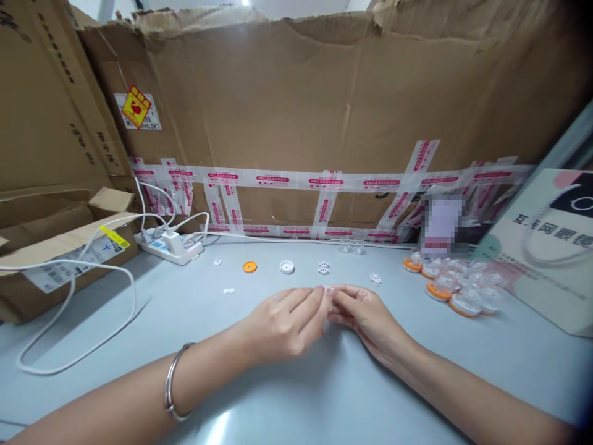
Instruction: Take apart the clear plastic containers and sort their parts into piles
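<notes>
My left hand [291,318] and my right hand [365,312] meet over the table, fingertips pinched together around a small white piece [328,289]. The fingers cover most of it, so its exact kind is hidden. Just beyond them lie small white parts with dark holes [323,268] and a similar white part [375,279] to the right. A white round cap with a rim [286,267] and an orange ring [249,267] sit farther left. Small white discs [228,290] lie left of my left hand, with another small white part [217,261] behind them.
Clear domed pieces with orange and white bases [456,287] cluster at the right, beside a printed bag [546,247]. Two clear pieces [351,247] stand at the back. A power strip [171,246], white cable [134,296] and open carton [60,266] occupy the left. A large cardboard box [296,111] walls the back.
</notes>
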`<state>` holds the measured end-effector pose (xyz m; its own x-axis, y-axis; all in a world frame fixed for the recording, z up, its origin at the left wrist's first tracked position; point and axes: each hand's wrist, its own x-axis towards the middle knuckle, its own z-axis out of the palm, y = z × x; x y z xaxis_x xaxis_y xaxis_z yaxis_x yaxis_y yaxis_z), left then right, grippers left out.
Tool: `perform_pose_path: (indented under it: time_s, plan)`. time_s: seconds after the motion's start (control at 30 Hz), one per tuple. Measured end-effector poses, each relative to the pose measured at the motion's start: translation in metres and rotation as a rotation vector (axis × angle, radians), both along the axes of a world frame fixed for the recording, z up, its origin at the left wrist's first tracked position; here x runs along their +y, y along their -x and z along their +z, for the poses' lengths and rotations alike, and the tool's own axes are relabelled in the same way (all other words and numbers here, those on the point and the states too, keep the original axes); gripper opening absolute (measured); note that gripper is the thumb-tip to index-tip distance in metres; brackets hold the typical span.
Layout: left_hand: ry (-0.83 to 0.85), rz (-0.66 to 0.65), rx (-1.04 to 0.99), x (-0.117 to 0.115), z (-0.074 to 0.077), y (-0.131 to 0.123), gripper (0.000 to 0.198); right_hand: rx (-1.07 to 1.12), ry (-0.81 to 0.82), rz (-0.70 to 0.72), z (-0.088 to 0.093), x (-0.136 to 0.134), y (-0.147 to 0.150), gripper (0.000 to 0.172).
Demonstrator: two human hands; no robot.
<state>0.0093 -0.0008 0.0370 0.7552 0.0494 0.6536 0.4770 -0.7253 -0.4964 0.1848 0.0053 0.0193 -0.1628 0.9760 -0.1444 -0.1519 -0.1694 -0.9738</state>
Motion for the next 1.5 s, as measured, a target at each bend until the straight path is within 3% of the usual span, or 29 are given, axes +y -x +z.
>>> perform_pose_path:
  time_s: [0.2, 0.3, 0.5, 0.7, 0.93, 1.13, 1.2, 1.33, 1.5]
  plan:
    - [0.053, 0.014, -0.010, 0.006, -0.002, 0.004, 0.025, -0.434, -0.394, -0.169, -0.006, 0.035, -0.022, 0.032]
    - [0.062, 0.021, -0.020, 0.008, -0.004, 0.004, 0.025, -0.656, -0.510, -0.190, -0.015, 0.053, -0.030, 0.027]
    - [0.062, 0.034, -0.034, 0.007, -0.004, 0.003, 0.024, -0.854, -0.614, -0.163, -0.023, 0.063, -0.031, 0.021]
    - [0.067, 0.038, -0.035, 0.008, -0.005, 0.003, 0.024, -0.906, -0.545, -0.185, -0.023, 0.064, -0.033, 0.025]
    - [0.133, 0.066, -0.063, 0.012, -0.012, 0.004, 0.028, -0.779, -0.610, -0.246, -0.008, 0.050, -0.027, 0.037]
    - [0.307, 0.052, -0.161, 0.014, -0.016, 0.005, 0.024, -0.390, -0.550, 0.076, 0.004, 0.005, -0.004, 0.028]
    - [0.343, 0.001, -0.221, 0.014, -0.015, 0.004, 0.021, -0.302, -0.488, 0.114, 0.002, -0.003, 0.001, 0.028]
    - [0.409, -0.062, -0.301, 0.014, -0.014, 0.003, 0.017, -0.251, -0.398, 0.070, 0.001, -0.004, 0.004, 0.025]
    - [0.349, -0.007, -0.249, 0.014, -0.014, 0.003, 0.016, -0.175, -0.301, 0.022, 0.003, -0.003, 0.006, 0.024]
